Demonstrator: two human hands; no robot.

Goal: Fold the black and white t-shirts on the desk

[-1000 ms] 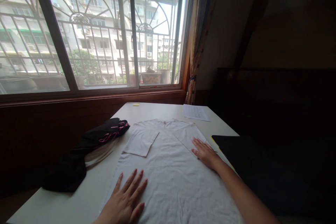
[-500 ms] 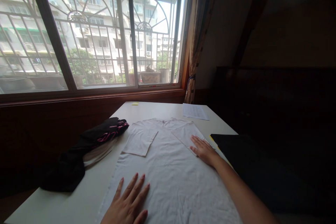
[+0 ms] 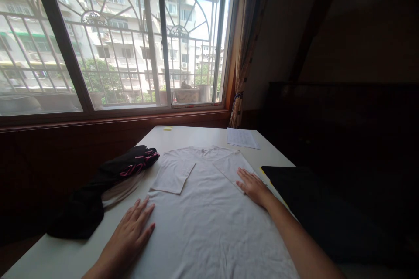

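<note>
Shirt [image 3: 199, 222] lies spread on the white table [image 3: 75, 255], its long axis running from the near side towards the far edge, collar [image 3: 203, 151] at the far end. At the table's left edge is a black cloth [image 3: 81, 209] with pink marks, well apart from the shirt. Between them the left hand [image 3: 127, 233] is open, fingers straight and close together, pointing towards the far edge and gripping nothing; the shirt's body lies to their right, just beside or under them, though whether the fingertips press cloth or table I cannot tell. The right hand [image 3: 253, 187] is open too, laid flat over the outer part of the right sleeve [image 3: 229, 165], with the body to its left; it is the nearer hand to the collar and more plainly on the cloth. As for looks, the shirt is white and thin, the left sleeve [image 3: 175, 174] turned inward over the front with a clear hem, the middle lightly rippled, more creased low down, the right sleeve also turned in. Papers [image 3: 242, 138] sit near the far right corner, and something flat and black [image 3: 294, 192] at the right edge.
</note>
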